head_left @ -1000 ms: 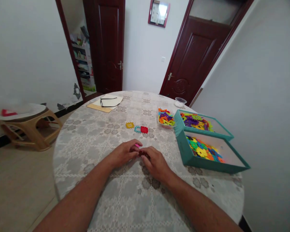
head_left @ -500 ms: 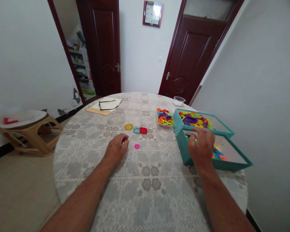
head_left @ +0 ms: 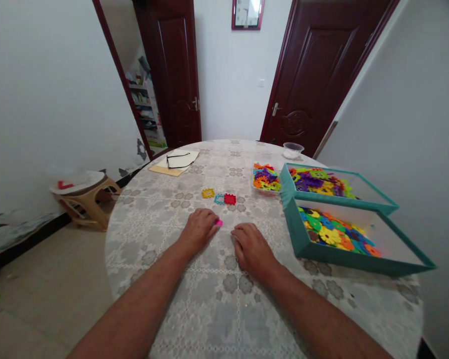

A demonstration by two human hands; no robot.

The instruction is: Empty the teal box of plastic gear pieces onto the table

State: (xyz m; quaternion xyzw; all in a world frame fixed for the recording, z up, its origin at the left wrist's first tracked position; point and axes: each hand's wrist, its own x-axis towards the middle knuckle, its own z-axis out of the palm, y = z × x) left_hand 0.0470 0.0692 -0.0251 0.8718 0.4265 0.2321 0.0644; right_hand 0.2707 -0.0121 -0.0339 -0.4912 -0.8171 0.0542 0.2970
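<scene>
Left hand [head_left: 199, 230] pinches a pink plastic flower piece [head_left: 218, 222] at its rim, just beside the right hand [head_left: 250, 248]. Piece looks light, stiff, small; edge pinch suits. Right hand curled, grip cannot be told.

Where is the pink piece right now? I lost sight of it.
In the head view, the pink piece lies on the table at the left hand fingertips, just below the red piece.

Bright, even daylight; soft shadows; sharp centre; wide-angle bending at the edges.
</scene>
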